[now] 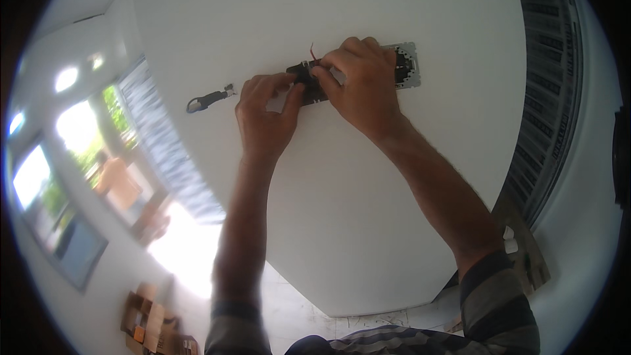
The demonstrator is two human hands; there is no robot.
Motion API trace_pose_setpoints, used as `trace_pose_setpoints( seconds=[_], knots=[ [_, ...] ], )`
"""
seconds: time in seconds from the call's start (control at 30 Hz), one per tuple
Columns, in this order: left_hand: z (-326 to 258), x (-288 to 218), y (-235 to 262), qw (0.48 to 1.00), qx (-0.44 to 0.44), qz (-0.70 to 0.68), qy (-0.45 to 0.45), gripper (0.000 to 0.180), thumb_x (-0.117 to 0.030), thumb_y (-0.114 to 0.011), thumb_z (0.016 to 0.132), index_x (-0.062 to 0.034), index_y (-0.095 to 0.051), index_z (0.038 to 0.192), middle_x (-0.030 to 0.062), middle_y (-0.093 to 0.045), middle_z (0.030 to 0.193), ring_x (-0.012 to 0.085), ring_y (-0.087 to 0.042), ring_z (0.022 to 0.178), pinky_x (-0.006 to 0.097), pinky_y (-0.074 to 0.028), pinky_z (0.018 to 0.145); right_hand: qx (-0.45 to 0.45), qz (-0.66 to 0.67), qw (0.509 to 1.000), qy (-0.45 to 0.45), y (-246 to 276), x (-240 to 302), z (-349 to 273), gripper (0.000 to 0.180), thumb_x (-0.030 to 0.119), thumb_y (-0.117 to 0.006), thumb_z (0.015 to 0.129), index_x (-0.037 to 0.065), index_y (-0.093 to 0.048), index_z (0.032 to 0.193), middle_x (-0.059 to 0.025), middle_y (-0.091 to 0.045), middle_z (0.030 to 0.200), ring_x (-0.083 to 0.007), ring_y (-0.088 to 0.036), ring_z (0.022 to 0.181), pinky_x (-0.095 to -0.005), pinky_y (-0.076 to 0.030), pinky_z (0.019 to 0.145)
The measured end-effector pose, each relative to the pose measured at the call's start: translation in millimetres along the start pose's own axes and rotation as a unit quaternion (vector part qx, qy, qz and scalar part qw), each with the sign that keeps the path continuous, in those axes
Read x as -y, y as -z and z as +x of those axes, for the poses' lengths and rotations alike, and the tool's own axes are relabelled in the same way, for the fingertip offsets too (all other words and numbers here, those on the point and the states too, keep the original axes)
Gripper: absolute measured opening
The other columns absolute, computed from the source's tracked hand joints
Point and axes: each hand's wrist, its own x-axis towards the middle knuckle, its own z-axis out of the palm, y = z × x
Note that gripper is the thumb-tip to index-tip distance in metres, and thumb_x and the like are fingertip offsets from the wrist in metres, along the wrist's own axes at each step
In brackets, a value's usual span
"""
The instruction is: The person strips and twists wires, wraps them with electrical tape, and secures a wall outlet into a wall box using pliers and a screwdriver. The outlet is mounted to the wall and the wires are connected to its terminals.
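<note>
A long metal switch frame (409, 66) with black inserts lies against a white surface (342, 190). My right hand (361, 82) covers its middle, fingers pinched on a small black part (305, 73) by a thin red wire (313, 52). Beside it, my left hand (266, 115) has its fingertips closed on the left end of the same black piece. How the parts join is hidden under my fingers.
A small black tool or connector with a metal tip (209, 99) lies on the white surface left of my hands. A louvred panel (552, 92) runs along the right. Windows (85, 158) and stacked cardboard boxes (154, 325) appear at lower left.
</note>
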Motion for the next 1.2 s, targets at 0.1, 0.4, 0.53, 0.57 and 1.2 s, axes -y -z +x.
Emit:
trace_pose_setpoints(
  seconds=[0.1,0.4,0.53,0.57,1.2],
  knots=[
    [1.6,1.5,2.5,1.000,-0.002,0.013,-0.018,0.016,-0.015,-0.084,0.089,-0.0099,-0.079,0.103,0.0021,-0.074,0.093,0.0147,-0.063,0.083,0.033,-0.048,0.074,-0.008,0.012,1.000,0.015,-2.0,0.1,-4.7,0.011,0.016,-0.084,0.084,0.012,-0.074,0.084,0.0017,-0.064,0.088,-0.0220,-0.058,0.091,-0.0440,-0.038,0.083],
    [12.7,2.5,-4.0,0.999,-0.021,0.022,-0.022,0.016,-0.016,-0.084,0.089,-0.0098,-0.078,0.102,0.0025,-0.073,0.094,0.0159,-0.066,0.087,0.035,-0.050,0.075,0.025,-0.021,0.991,0.131,3.9,-7.1,-25.4,0.012,0.014,-0.082,0.082,0.018,-0.071,0.079,0.0034,-0.057,0.084,-0.0198,-0.055,0.091,-0.0406,-0.038,0.082],
    [6.8,0.9,-1.1,0.999,-0.008,0.027,-0.014,0.019,-0.018,-0.086,0.088,-0.0092,-0.078,0.103,0.0020,-0.073,0.095,0.0151,-0.065,0.088,0.034,-0.050,0.077,0.032,0.012,0.996,0.086,14.0,-5.8,-27.0,0.010,0.014,-0.082,0.084,0.014,-0.074,0.089,0.0013,-0.058,0.084,-0.0205,-0.056,0.092,-0.0406,-0.039,0.083],
    [4.9,-0.9,0.5,1.000,-0.011,0.018,-0.006,0.019,-0.019,-0.086,0.088,-0.0092,-0.078,0.103,0.0018,-0.073,0.094,0.0149,-0.065,0.088,0.033,-0.050,0.077,0.031,0.029,0.997,0.068,17.2,-4.0,-27.4,0.011,0.014,-0.082,0.085,0.013,-0.074,0.091,0.0005,-0.058,0.084,-0.0207,-0.057,0.092,-0.0407,-0.039,0.083],
    [41.0,-22.0,-29.6,0.979,-0.063,0.192,-0.036,0.023,-0.036,-0.085,0.088,-0.0143,-0.077,0.083,-0.0017,-0.069,0.081,0.0180,-0.065,0.087,0.043,-0.039,0.089,0.044,0.019,0.960,-0.276,201.9,-37.1,-221.1,0.011,0.001,-0.080,0.086,0.003,-0.077,0.097,-0.0079,-0.071,0.087,-0.0242,-0.065,0.087,-0.0364,-0.053,0.075]
  ],
)
